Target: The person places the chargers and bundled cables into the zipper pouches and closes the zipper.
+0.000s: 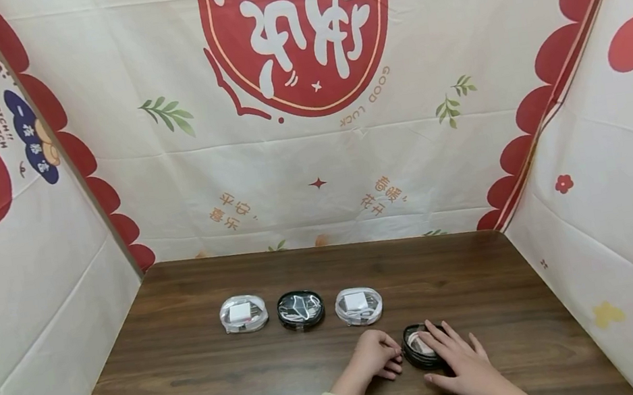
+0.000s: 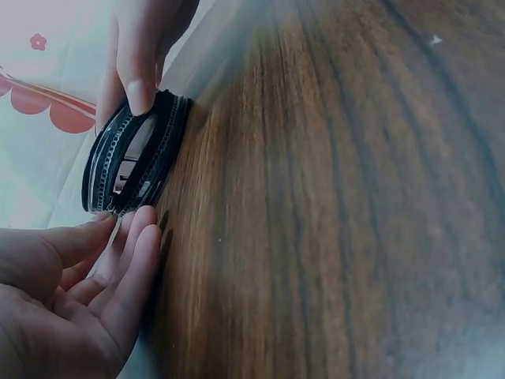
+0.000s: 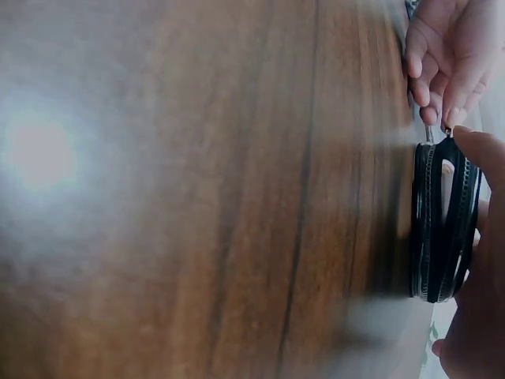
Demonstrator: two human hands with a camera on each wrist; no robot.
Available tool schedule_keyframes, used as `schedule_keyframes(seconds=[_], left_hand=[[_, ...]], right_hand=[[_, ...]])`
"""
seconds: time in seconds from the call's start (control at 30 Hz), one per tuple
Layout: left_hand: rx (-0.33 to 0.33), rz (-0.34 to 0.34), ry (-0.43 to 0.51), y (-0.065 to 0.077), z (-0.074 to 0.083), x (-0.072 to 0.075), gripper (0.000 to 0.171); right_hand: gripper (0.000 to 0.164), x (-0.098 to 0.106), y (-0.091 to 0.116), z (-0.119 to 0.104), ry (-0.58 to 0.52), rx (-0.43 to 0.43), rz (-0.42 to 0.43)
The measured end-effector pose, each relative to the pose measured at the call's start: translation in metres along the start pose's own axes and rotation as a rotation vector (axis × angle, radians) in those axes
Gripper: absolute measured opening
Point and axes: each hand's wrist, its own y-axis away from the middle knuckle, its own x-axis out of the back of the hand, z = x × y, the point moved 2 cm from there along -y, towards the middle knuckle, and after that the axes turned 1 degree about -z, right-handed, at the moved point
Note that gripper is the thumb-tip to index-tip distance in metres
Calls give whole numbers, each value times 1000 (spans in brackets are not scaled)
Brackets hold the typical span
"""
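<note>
A round clear zip case with black trim (image 1: 419,361) lies on the table, with something pale inside. My left hand (image 1: 377,354) is at its left end. In the right wrist view, the left thumb and fingers pinch the zipper pull (image 3: 448,132). My right hand (image 1: 461,367) holds the case from above, its fingers spread over the top. The left wrist view shows the right thumb (image 2: 140,96) against the zipped side of the case (image 2: 126,162). Part of the case top is hidden under the right fingers.
Behind the hands stand a white-trimmed clear case (image 1: 244,315), a black-trimmed one (image 1: 301,310) and another white-trimmed one (image 1: 359,306), in a row. The brown wooden table (image 1: 198,392) is bounded by printed cloth walls (image 1: 310,157) at the back and both sides.
</note>
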Motion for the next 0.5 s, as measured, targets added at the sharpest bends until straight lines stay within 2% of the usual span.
schedule_keyframes(seconds=[0.27, 0.5], left_hand=[[-15, 63, 14, -13, 1, 7, 11], [-38, 85, 43, -18, 0, 8, 9]], right_hand=[[73, 5, -1, -3, -15, 88, 14], [78, 2, -3, -11, -14, 46, -24]])
